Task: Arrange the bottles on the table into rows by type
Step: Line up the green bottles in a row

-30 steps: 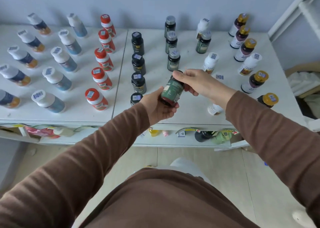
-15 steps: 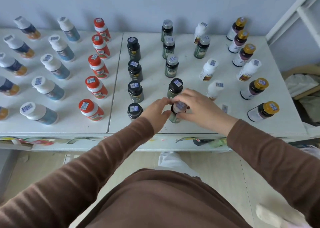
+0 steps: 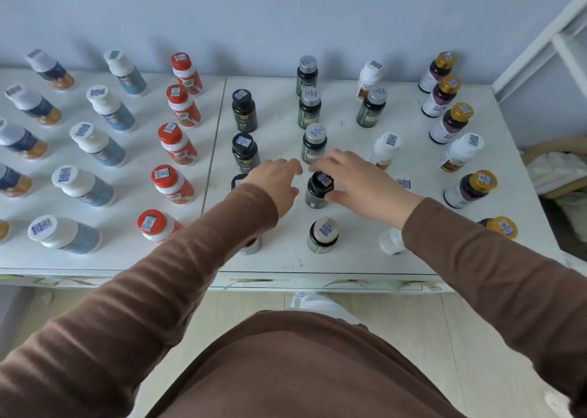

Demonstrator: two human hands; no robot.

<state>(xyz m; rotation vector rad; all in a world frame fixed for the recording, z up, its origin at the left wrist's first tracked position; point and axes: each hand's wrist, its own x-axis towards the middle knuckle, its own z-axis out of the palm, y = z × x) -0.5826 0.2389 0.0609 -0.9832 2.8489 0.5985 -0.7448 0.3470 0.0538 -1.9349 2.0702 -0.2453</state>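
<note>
Bottles stand in columns on the white table [image 3: 349, 259]. A green bottle with a pale cap [image 3: 322, 236] stands alone near the front edge. Behind it is a green bottle with a black cap [image 3: 318, 190]; my right hand [image 3: 359, 186] has thumb and fingers around it. My left hand [image 3: 279, 181] hovers just left of it, fingers spread, holding nothing. Further back the silver-capped green bottles [image 3: 313, 143] form a column. My left arm hides part of the black bottles [image 3: 244, 152].
Red bottles [image 3: 176, 143], white-capped blue bottles [image 3: 97, 144] and navy-orange bottles [image 3: 22, 139] fill the left tabletop. White bottles [image 3: 385, 149] and gold-capped bottles [image 3: 449, 122] stand on the right, with one green bottle [image 3: 371, 106] among the white ones. A white frame [image 3: 546, 36] rises at far right.
The green bottle that both hands held is now standing near the front edge. Both hands have let go of it and moved back to the black-capped green bottle.
</note>
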